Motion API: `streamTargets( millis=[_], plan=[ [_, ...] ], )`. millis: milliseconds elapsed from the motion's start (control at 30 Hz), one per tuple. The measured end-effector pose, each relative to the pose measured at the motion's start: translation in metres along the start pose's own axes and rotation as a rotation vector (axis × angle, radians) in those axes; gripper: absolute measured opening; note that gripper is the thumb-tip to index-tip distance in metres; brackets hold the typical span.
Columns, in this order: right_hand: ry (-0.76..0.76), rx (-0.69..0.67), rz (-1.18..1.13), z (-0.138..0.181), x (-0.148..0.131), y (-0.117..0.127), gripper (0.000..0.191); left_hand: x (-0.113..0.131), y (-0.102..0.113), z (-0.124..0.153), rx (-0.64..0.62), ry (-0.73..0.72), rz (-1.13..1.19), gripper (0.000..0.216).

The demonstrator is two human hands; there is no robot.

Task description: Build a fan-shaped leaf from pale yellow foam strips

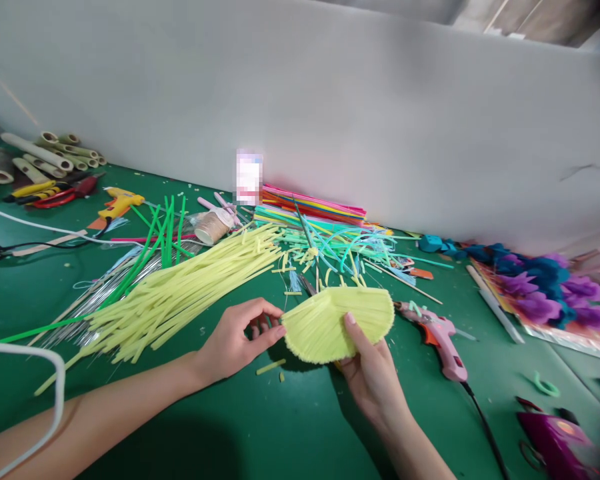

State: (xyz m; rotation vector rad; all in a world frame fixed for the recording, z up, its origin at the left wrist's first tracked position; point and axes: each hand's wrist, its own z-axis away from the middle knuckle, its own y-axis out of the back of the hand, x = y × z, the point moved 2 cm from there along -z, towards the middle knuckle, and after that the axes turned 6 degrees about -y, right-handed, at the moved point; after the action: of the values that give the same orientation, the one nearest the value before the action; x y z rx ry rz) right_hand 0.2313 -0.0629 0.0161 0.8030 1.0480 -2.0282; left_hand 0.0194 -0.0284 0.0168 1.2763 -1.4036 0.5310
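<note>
A yellow fan-shaped piece (330,320) made of many thin yellow strips glued side by side is held over the green table (260,427). My right hand (373,373) grips it from below, thumb pressed on its face. My left hand (240,340) pinches its left edge with thumb and fingers. A loose heap of long yellow strips (180,293) lies just left of my left hand.
A pink glue gun (440,337) lies right of the fan, its cord trailing toward me. A yellow glue gun (117,202), green sticks (163,233), a twine spool (213,227), coloured strips (320,213), cardboard tubes (45,157) and purple-blue flowers (545,287) lie along the white wall.
</note>
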Motion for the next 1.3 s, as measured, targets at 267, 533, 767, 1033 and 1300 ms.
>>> streamTargets(
  millis=[267, 533, 767, 1033, 1300],
  plan=[
    [0.013, 0.0, -0.002, 0.0, 0.002, 0.0, 0.056, -0.002, 0.0, 0.0, 0.002, -0.005, -0.022, 0.017],
    [0.035, 0.012, -0.008, 0.001, 0.004, -0.002, 0.054, 0.0, 0.0, -0.001, -0.02, 0.022, 0.002, 0.016],
    [0.142, -0.002, 0.048, 0.012, 0.01, -0.01, 0.055, 0.007, 0.0, -0.001, 0.038, 0.2, 0.253, 0.016],
    [0.409, -0.44, 0.886, 0.02, 0.018, -0.007, 0.06, -0.022, 0.022, -0.021, 0.391, 0.349, 0.604, 0.021],
    [0.705, -0.657, 1.202, 0.016, 0.015, -0.012, 0.035, -0.03, 0.027, -0.026, 0.226, 0.418, 0.726, 0.022]
  ],
)
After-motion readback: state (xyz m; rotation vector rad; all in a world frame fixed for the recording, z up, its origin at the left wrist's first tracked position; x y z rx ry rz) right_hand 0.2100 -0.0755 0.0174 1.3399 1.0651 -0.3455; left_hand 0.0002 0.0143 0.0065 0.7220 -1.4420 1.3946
